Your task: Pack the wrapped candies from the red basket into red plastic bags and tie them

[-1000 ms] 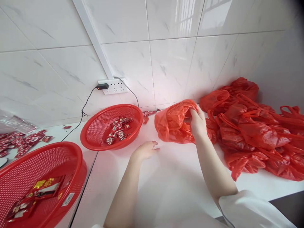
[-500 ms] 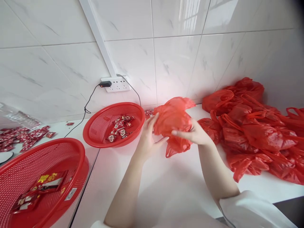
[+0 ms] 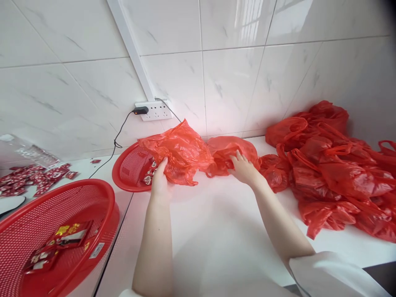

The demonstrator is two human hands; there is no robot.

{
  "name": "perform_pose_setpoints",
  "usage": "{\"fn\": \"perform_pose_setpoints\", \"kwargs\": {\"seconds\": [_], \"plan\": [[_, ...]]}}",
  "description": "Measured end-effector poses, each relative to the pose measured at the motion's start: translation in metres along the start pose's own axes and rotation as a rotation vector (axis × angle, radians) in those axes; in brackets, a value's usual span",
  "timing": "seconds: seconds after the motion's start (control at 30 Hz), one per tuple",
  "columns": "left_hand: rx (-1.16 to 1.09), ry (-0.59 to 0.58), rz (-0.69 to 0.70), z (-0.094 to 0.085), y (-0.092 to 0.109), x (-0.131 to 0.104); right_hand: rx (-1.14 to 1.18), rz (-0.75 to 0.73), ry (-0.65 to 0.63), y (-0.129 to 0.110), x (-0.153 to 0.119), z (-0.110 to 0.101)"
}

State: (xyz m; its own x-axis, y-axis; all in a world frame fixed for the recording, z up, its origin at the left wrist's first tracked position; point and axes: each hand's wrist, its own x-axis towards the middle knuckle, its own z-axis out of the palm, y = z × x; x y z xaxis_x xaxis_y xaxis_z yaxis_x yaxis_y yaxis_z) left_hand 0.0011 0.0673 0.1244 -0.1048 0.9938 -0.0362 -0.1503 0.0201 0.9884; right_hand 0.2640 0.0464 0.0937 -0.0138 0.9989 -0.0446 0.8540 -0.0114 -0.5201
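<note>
My left hand (image 3: 160, 175) grips the edge of a thin red plastic bag (image 3: 182, 150), crumpled and partly spread out. The bag hangs over the right side of a small red mesh basket (image 3: 122, 167), covering part of it. Small wrapped packets (image 3: 149, 171) show in that basket. My right hand (image 3: 244, 167) rests at a second red plastic bag (image 3: 227, 144) lying on the white table by the wall. Its fingers are stretched out over the front of this bag. Where the two bags meet, I cannot tell whether they are joined.
A pile of filled red plastic bags (image 3: 334, 165) lies to the right. At the left stands a larger red basket (image 3: 102, 185) with a few packets inside. Behind it are loose red packets (image 3: 34, 179). A cable (image 3: 118, 132) runs down from the wall socket (image 3: 157, 110).
My hands have moved apart. The left has carried one red bag leftwards over the small basket and it has spread out; other red plastic now lies by the wall under my right hand.
</note>
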Motion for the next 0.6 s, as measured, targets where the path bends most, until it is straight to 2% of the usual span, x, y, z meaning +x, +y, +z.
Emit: {"fn": "perform_pose_setpoints", "kwargs": {"seconds": [0.1, 0.13, 0.23, 0.3, 0.37, 0.43, 0.5, 0.6], "plan": [[-0.048, -0.084, 0.046, -0.002, 0.002, -0.002, 0.099, -0.100, 0.215, -0.011, -0.008, -0.009], [-0.066, -0.121, 0.041, -0.001, 0.001, -0.003, 0.190, -0.177, 0.224, -0.017, -0.013, -0.012], [-0.109, -0.213, -0.018, 0.004, -0.001, -0.005, 0.468, -0.437, 0.117, -0.032, -0.027, -0.016], [-0.103, -0.257, -0.047, 0.007, -0.001, -0.008, 0.513, -0.543, 0.088, -0.040, -0.031, -0.013], [-0.067, -0.311, -0.051, 0.011, 0.000, -0.011, 0.462, -0.519, 0.148, -0.045, -0.030, -0.008], [-0.009, -0.350, -0.037, 0.013, 0.002, -0.013, 0.396, -0.403, 0.214, -0.046, -0.027, -0.005], [0.062, -0.294, 0.005, 0.014, 0.005, -0.016, 0.341, -0.296, 0.245, -0.045, -0.023, -0.004], [0.230, -0.005, 0.214, 0.012, 0.015, -0.027, 0.263, -0.250, 0.278, -0.043, -0.022, -0.007]]}}
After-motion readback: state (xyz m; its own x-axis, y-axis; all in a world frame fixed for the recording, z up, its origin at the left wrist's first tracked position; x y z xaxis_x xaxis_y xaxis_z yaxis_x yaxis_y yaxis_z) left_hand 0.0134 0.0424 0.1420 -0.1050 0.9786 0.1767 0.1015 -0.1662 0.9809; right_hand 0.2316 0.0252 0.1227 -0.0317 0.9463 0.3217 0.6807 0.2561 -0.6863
